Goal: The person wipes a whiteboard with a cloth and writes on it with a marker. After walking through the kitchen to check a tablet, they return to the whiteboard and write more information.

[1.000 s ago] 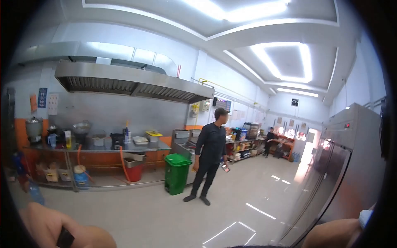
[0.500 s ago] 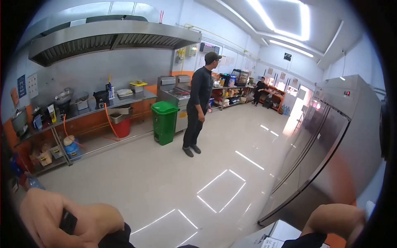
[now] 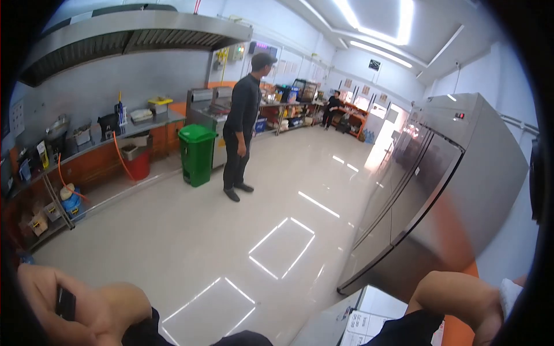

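At the lower left edge, my left hand [image 3: 43, 300] and bent arm show, with a small black object [image 3: 66, 303] against the skin; its fingers cannot be made out clearly. My right arm is bent at the lower right, beside a white object [image 3: 511, 295] at the frame's edge, and the fingers of my right hand are hidden. Dark sleeves cover parts of both arms. Between the arms, nearer the right one, is a white surface [image 3: 381, 300] bearing a sheet with printed writing [image 3: 365, 326].
A person in dark clothes [image 3: 242, 115] stands beside a green bin [image 3: 197, 155]. Another person [image 3: 332, 108] is at the far end. A steel counter [image 3: 86, 151] runs under a hood [image 3: 138, 39] at left; a large steel refrigerator [image 3: 430, 184] stands at right.
The room has shifted left and slightly upward in view. My left arm appears farther left and lower, and my right arm slightly left and higher.
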Motion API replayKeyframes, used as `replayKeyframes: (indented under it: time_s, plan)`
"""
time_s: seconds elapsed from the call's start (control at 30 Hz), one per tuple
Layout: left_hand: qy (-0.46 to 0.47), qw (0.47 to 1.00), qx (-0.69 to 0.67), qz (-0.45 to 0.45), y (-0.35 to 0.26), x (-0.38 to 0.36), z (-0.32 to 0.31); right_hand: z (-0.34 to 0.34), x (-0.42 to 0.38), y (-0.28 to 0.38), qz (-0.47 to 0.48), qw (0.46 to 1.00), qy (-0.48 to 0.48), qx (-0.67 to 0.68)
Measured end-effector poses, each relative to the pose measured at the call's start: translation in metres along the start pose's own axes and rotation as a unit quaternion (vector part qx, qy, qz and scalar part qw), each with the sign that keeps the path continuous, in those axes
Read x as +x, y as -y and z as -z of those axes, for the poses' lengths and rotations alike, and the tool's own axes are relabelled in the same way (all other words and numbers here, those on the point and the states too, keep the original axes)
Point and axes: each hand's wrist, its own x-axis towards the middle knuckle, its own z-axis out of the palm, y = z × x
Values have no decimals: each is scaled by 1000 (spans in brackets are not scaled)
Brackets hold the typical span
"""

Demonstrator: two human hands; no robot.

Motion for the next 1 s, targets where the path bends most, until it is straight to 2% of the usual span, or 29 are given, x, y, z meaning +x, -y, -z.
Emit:
replayKeyframes:
  time_s: [0.33,0.47,0.53,0.6,0.63,0.67,0.7,0.73,0.77,0.8,0.83,0.87,0.93,0.97,1.0]
  plan:
    - [67,990,-121,40,0,-4,-15,-1,-9,10,-1,1000,10,8]
    - [129,970,-193,78,18,-13,-28,10,-23,14,-24,999,16,20]
    - [169,947,-236,139,38,-44,-41,12,-44,18,-80,996,8,46]
    - [213,914,-250,238,52,-95,-49,10,-84,19,-221,969,-32,101]
    - [239,893,-238,298,54,-128,-48,-1,-111,24,-317,935,-69,146]
    - [280,861,-193,379,54,-165,-41,-16,-139,33,-424,878,-109,196]
    - [325,809,-147,467,54,-208,-34,-38,-169,38,-541,796,-131,237]
    - [366,744,-116,547,61,-247,-27,-71,-188,42,-639,708,-127,272]
    - [395,663,-112,626,60,-292,-7,-100,-219,48,-715,644,-79,260]
    - [407,570,-100,706,43,-323,-6,-120,-265,57,-768,550,-59,322]
    - [448,522,-90,720,30,-357,4,-143,-307,74,-763,540,-39,353]
    - [450,468,-69,757,10,-382,10,-161,-354,94,-779,476,-35,407]
    - [463,369,-38,805,-30,-423,5,-187,-385,131,-817,450,46,356]
    - [475,326,-27,817,-50,-447,5,-209,-415,151,-811,455,56,363]
    - [486,301,-37,819,-65,-468,3,-221,-432,161,-805,459,68,370]
